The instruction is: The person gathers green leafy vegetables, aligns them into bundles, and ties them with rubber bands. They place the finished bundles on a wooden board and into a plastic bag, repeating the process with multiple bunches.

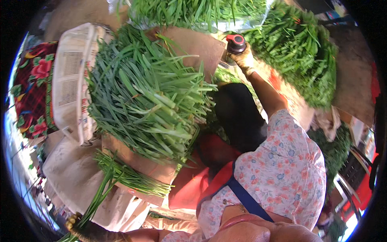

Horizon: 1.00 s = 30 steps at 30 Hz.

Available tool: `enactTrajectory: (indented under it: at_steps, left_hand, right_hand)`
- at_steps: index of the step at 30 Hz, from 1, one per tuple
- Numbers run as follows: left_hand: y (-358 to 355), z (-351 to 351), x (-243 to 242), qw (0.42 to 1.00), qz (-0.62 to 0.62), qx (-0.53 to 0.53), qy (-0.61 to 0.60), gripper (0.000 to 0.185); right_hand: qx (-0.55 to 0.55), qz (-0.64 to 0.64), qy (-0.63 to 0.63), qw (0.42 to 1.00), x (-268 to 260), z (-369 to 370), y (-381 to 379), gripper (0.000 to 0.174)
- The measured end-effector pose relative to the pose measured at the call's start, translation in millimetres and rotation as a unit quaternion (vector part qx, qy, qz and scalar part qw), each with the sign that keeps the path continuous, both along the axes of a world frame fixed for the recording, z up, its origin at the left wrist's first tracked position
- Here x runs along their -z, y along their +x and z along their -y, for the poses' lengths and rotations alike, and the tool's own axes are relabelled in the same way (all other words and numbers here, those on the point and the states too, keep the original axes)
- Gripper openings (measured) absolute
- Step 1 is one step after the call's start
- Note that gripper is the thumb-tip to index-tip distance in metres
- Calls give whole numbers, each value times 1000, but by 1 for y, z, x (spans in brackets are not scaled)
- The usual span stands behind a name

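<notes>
At the top, my gloved right hand point(243, 57) is closed around a bottle-like container with a black and red lid point(235, 42). My gloved left hand point(75, 225), at the lower left edge, grips a few long green leaves point(102, 190); its fingertips are partly hidden. Between the hands, a large heap of long flat-leaved greens point(148, 103) has its pale stems towards me. Just below it, a smaller bundle of thin green stalks point(139, 178) lies on brown cardboard point(127, 154).
A white plastic crate point(71, 81) stands left of the heap, beside a floral cloth point(34, 90). Bundled greens point(296, 54) lie at the upper right, and more leaves point(193, 12) lie on clear plastic at the top. A pale covered surface point(75, 178) is at the lower left.
</notes>
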<state>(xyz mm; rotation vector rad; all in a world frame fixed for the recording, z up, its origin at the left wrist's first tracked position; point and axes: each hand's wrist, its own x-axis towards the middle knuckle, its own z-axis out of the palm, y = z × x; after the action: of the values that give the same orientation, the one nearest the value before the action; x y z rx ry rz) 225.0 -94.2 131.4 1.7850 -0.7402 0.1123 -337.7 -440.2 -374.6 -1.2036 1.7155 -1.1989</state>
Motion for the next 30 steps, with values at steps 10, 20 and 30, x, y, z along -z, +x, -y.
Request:
enactTrajectory:
  at_steps: [10, 20, 30]
  left_hand:
    - [-160, -4, -5, 962, 135, -198, 129, 42]
    - [-199, -22, -43, 985, 92, -133, -55, 41]
    - [-173, -9, -47, 943, 216, 109, -228, 17]
  right_hand:
    - [-21, 79, 14, 997, 107, 33, -3, 90]
    - [-107, 131, 161, 972, 102, -6, -56, 85]
    - [-238, 233, -160, 929, -190, -86, -60, 25]
